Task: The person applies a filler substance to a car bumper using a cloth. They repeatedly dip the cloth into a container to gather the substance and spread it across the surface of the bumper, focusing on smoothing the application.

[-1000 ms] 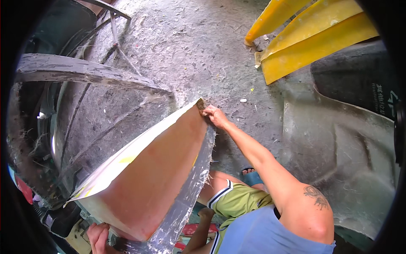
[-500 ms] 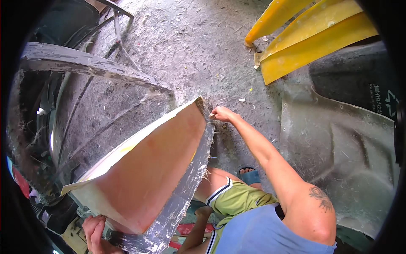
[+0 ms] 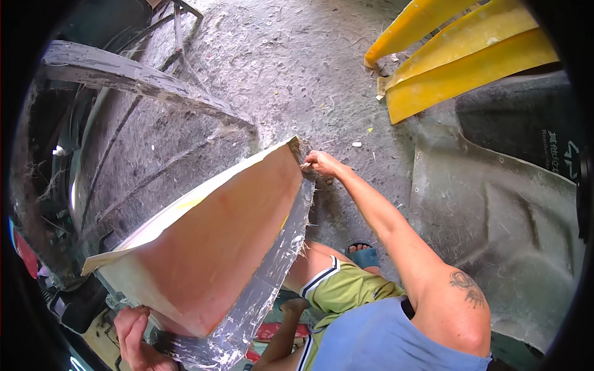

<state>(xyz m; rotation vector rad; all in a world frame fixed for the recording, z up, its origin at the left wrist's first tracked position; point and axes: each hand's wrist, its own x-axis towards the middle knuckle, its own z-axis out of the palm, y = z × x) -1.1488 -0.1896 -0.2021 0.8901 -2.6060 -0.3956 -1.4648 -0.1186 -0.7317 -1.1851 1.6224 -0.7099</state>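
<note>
A long, wedge-shaped fibreglass shell [image 3: 216, 241] slants across the middle, its hollow inside pinkish-brown. Along its left side runs a pale rim with a yellow streak; the right side has a grey, white-scuffed flange [image 3: 263, 278] with frayed fibres. My left hand [image 3: 137, 340] curls its fingers over the shell's near left edge, the thumb out of clear sight. At the narrow far tip, my right hand [image 3: 323, 164] is closed in a pinch against the flange's end. A small pale bit shows at its fingertips, too small to name.
A paint-crusted grey beam [image 3: 142, 80] and thin bars stand at the left. Yellow curved panels [image 3: 470, 68] lie at the upper right, above a grey moulded sheet [image 3: 495, 216]. Small scraps litter the rough floor [image 3: 278, 62]. My sandalled foot [image 3: 363, 255] is beside the shell.
The shell's near left corner has shifted a little left and up, my left hand with it. My right hand has moved slightly left, closer against the tip.
</note>
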